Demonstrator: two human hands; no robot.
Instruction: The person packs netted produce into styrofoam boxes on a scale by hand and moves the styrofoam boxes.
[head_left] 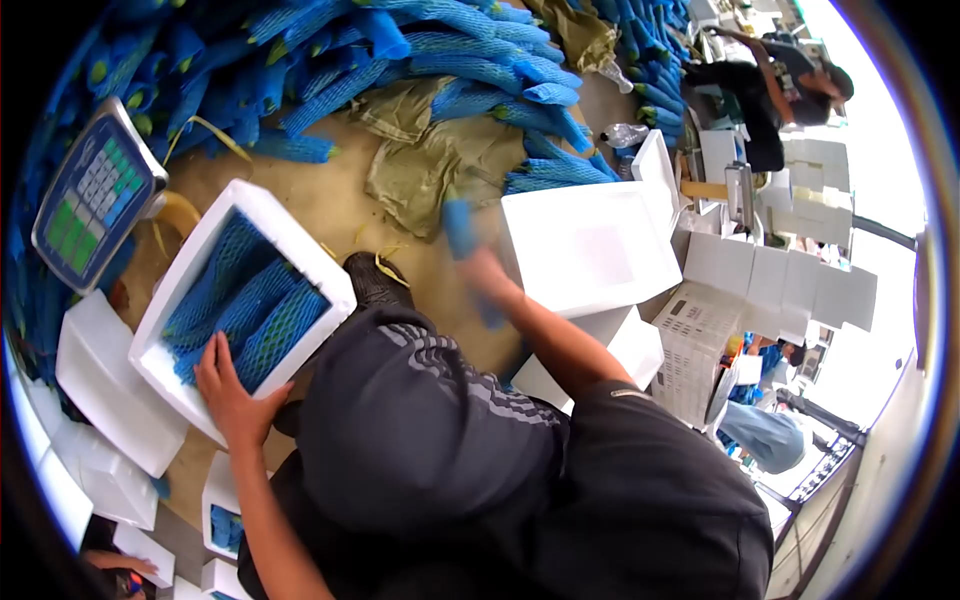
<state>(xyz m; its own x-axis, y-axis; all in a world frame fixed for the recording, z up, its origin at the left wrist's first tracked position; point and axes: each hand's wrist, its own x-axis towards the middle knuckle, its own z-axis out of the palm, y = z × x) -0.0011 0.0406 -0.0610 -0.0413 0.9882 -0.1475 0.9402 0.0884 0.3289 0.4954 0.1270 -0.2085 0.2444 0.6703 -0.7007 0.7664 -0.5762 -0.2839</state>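
My left hand (235, 395) lies with fingers spread on the near edge of a white foam box (320, 255), its fingertips touching blue net-wrapped produce (240, 300) inside. Several of these wrapped pieces lie side by side in the box. My right hand (485, 275), blurred by motion, is wrapped round another blue net-wrapped piece (460, 228). It is above the tan floor, left of a white foam lid or box (590, 245). A scale display (95, 195) with a keypad stands beyond the filled box.
A large heap of blue-wrapped produce (440, 50) spreads along the top. Olive cloth (410, 170) lies on the floor. More foam boxes (115, 390) stand at the lower left. A person (790, 90) is at the upper right, near a white crate (690, 345).
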